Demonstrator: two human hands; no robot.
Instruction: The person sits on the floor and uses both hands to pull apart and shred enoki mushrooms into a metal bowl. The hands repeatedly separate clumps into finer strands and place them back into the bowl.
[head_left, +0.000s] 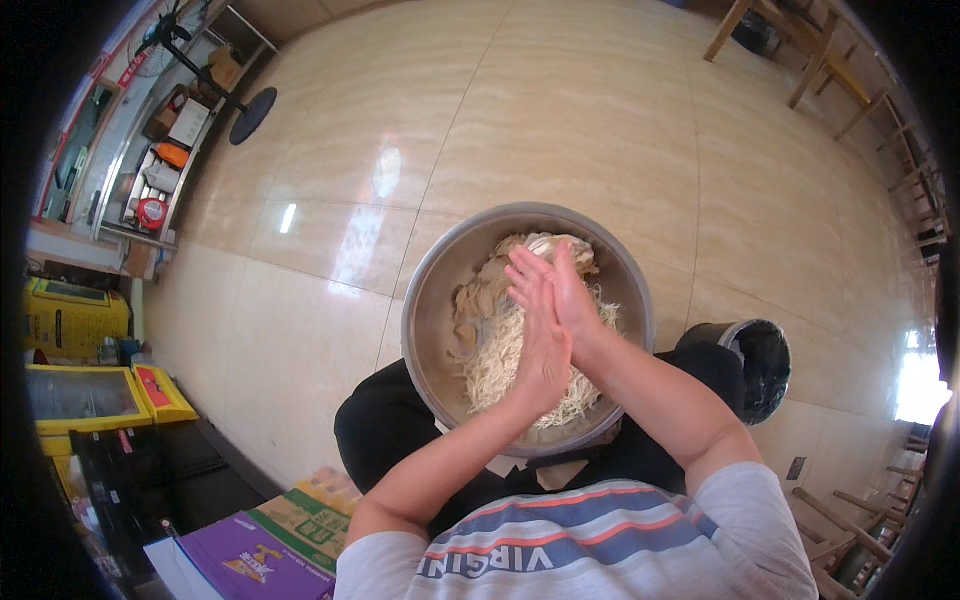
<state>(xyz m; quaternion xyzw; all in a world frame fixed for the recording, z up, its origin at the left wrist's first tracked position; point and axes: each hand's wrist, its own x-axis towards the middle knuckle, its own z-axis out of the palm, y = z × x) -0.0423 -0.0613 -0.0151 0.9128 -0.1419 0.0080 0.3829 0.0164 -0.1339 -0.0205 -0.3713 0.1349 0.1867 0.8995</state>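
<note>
A wide stainless steel bowl (425, 300) rests between my knees. It holds a heap of thin pale shreds (491, 367) that look like enoki mushrooms or a shredded vegetable, and wider brownish pieces (484, 292) along its upper left side. My left hand (541, 349) and my right hand (574, 296) are pressed palm to palm above the bowl's contents, with the fingers pointing away from me. Whether anything lies between the palms is hidden. Beyond the fingertips, at the bowl's far side, lies a whitish lump (555, 244), partly covered by them.
A lined waste bin (761, 371) stands beside my right knee. Cardboard cartons (262, 544) are at the lower left, near yellow-framed chest freezers (90, 397). A pedestal fan (253, 116) and a steel shelf (191, 176) stand at the upper left, wooden chairs (825, 64) at the upper right.
</note>
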